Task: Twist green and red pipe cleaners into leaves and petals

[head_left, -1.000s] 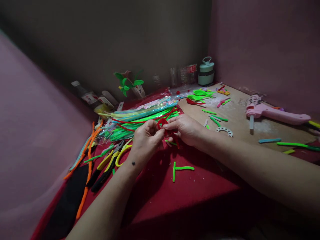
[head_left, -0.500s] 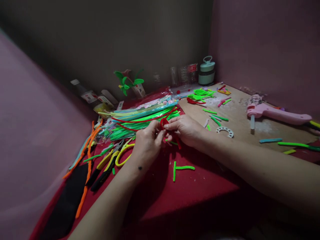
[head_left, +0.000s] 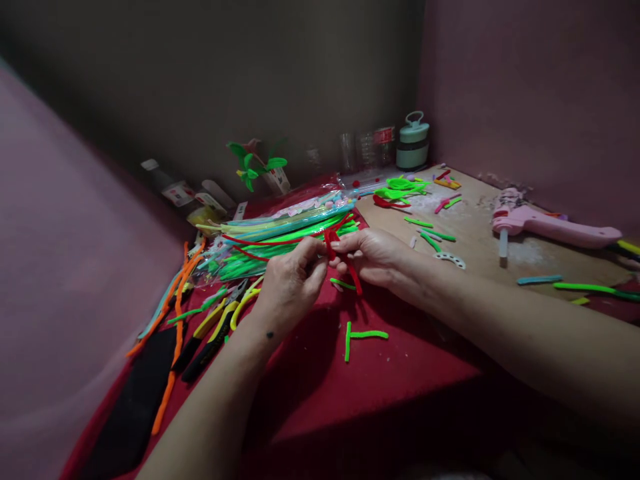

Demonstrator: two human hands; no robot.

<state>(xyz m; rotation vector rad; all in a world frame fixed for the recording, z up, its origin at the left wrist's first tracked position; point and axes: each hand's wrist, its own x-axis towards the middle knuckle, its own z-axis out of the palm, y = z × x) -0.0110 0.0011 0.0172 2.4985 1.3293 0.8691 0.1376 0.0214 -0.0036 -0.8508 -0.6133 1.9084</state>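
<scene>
Between my hands is a bent red pipe cleaner (head_left: 355, 275), with one end hanging down below my fingers. My left hand (head_left: 296, 273) is closed in a pinch on its left side. My right hand (head_left: 376, 255) pinches it from the right with thumb and finger. Fingers partly hide the looped part. Behind the hands lies a bundle of green pipe cleaners (head_left: 270, 250), with long red pipe cleaners (head_left: 285, 243) across it. Two short green pieces (head_left: 367, 335) form a sideways T on the red cloth (head_left: 380, 393) below.
Pliers (head_left: 217, 327), yellow-handled scissors (head_left: 241, 308) and orange pipe cleaners (head_left: 179, 320) lie left beside a black flat object (head_left: 133, 407). A pink glue gun (head_left: 560, 223) rests on the brown board (head_left: 480, 220) at right. Bottles (head_left: 175, 190) and a pipe-cleaner plant (head_left: 257, 163) stand behind.
The red pipe cleaner has turned in my fingers, its loop now seen more edge-on and its tail showing more. My left hand has shifted slightly left.
</scene>
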